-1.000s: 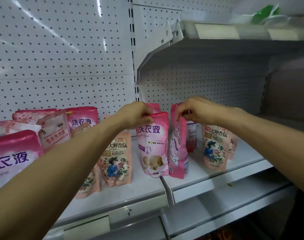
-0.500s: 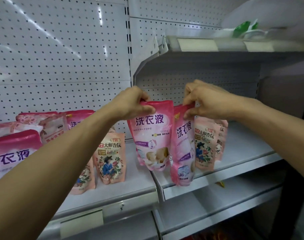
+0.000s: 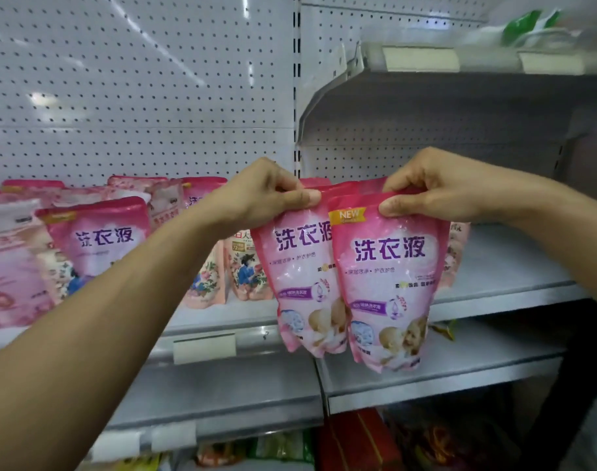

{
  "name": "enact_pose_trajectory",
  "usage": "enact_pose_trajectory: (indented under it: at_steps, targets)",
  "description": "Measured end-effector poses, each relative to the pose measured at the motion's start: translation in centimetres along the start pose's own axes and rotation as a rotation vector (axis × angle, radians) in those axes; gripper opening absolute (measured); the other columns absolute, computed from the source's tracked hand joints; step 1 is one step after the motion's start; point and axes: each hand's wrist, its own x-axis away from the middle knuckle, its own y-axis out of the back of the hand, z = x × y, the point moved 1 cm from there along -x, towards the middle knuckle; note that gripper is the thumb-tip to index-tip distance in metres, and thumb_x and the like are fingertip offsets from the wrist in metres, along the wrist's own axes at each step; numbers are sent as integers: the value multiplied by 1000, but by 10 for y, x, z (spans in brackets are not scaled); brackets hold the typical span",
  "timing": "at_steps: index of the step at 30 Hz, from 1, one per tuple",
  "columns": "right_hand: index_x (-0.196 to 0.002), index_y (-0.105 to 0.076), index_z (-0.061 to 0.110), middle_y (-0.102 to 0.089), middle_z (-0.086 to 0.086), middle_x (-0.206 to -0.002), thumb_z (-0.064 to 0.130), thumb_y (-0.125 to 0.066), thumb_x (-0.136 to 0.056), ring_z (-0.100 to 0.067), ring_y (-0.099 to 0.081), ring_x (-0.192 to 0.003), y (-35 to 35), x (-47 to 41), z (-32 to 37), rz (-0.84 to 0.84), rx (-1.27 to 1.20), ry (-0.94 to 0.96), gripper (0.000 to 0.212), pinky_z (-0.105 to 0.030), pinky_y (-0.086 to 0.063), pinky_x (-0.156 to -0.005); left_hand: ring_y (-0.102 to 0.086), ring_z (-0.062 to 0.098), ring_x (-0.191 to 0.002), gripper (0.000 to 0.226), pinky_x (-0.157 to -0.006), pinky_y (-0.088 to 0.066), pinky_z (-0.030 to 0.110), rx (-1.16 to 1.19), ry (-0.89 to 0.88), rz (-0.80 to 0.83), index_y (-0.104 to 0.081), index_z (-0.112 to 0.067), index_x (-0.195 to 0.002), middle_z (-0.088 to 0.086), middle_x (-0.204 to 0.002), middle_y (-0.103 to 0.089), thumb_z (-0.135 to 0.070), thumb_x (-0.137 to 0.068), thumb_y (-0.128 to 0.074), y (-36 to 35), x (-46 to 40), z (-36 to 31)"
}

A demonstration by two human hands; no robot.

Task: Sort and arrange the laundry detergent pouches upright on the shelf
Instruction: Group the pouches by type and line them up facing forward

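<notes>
Fingers [image 3: 283,185] of our left hand [image 3: 256,195] curl over the top seam of one pink pouch [image 3: 300,283], with the thumb pressed flat along the front of that seam, so the pouch is pinched and hangs from our grip. Our right hand [image 3: 436,188] does the same to a second pink pouch [image 3: 388,287]: its fingers fold over the top edge from behind and the thumb clamps the front just below the darker pink band. Both pouches are glossy pink stand-up bags, darker at the top and paler in the middle, with large purple characters across the front, a small purple label lower down and a picture of a child near the base; the one in our right hand also carries a yellow corner flash reading NEW. They hang upright and face us, side by side, the right one overlapping the left one's edge and sitting slightly lower. Each pouch drops straight down from our fingertips, its bottom in the air in front of the shelf edge [image 3: 494,300] and not resting on anything. Behind them on the shelf stand peach floral pouches [image 3: 246,270], partly hidden by what we hold, and more of these show at the right, just past our right-hand pouch. Farther left, more pink pouches [image 3: 100,239] stand and lean in a loose group against the white pegboard back [image 3: 137,96].
</notes>
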Motion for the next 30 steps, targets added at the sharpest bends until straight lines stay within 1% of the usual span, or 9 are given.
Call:
enact_pose_trajectory:
  at_steps: [6, 11, 14, 16, 18, 21, 23, 26, 30]
  targets:
    - [-82, -76, 19, -76, 7, -75, 24, -66, -90, -9, -73, -67, -36, -9, 41, 59, 8, 54, 14, -18, -55, -56, -67, 21, -61, 39, -61, -53, 31, 23, 59, -52, -76, -12, -83, 9, -74, -76, -47, -89, -61, 24, 70, 15]
    - [-87, -77, 16, -77, 5, -80, 23, -67, -90, -6, -72, -71, -76, -26, 93, 92, 30, 100, 13, -30, -58, -69, -70, 13, -58, 28, -54, -54, 24, -6, 117, -131, -78, -22, -80, 0, -70, -76, -42, -90, -62, 63, 136, 35]
    - [-83, -77, 22, -75, 16, -76, 19, -67, -90, 9, -65, -68, -104, -36, 135, 100, -11, 145, 13, -14, -52, -59, -69, 15, -56, 27, -52, -53, 26, -36, 150, -148, -78, -22, -81, 2, -69, -76, -43, -91, -63, 97, 180, 49]
    - [-77, -76, 32, -75, 16, -76, 18, -67, -90, 4, -69, -68, -124, -42, 167, 114, -39, 182, 21, -11, -50, -60, -67, 17, -55, 32, -51, -53, 30, -70, 163, -150, -77, -15, -83, 5, -69, -75, -43, -90, -63, 121, 211, 59]
    - [-81, -77, 30, -76, 11, -81, 20, -67, -89, -5, -72, -76, -146, -49, 198, 113, -48, 209, 16, -24, -57, -69, -69, 17, -56, 33, -51, -55, 31, -72, 187, -141, -76, -10, -83, 5, -70, -76, -40, -91, -64, 148, 245, 70]
    - [-89, -76, 16, -77, 1, -90, 28, -66, -88, -19, -72, -88, -181, -67, 241, 118, -17, 242, 15, -44, -56, -83, -59, 5, -47, 34, -44, -44, 18, -107, 202, -138, -72, -9, -72, -4, -58, -69, -35, -93, -64, 189, 296, 89]
    - [-81, -74, 14, -75, 2, -78, 29, -67, -87, -16, -72, -73, -206, -80, 271, 114, -23, 276, 18, -33, -58, -71, -51, 6, -48, 38, -47, -38, 19, -148, 204, -149, -69, -7, -69, 0, -56, -63, -39, -90, -65, 217, 330, 103]
    - [-67, -71, 20, -68, 17, -60, 25, -69, -87, 5, -58, -51, -235, -98, 317, 90, -30, 323, 21, -7, -41, -47, -51, 11, -52, 35, -49, -40, 24, -189, 222, -163, -68, -12, -68, 7, -57, -63, -39, -89, -66, 258, 374, 123]
    - [-79, -72, 6, -73, -8, -77, 21, -66, -91, -21, -69, -67, -264, -136, 367, 140, -55, 366, 20, -36, -55, -61, -62, 16, -57, 37, -54, -49, 31, -206, 261, -221, -74, -7, -79, 17, -72, -72, -43, -82, -67, 310, 414, 149]
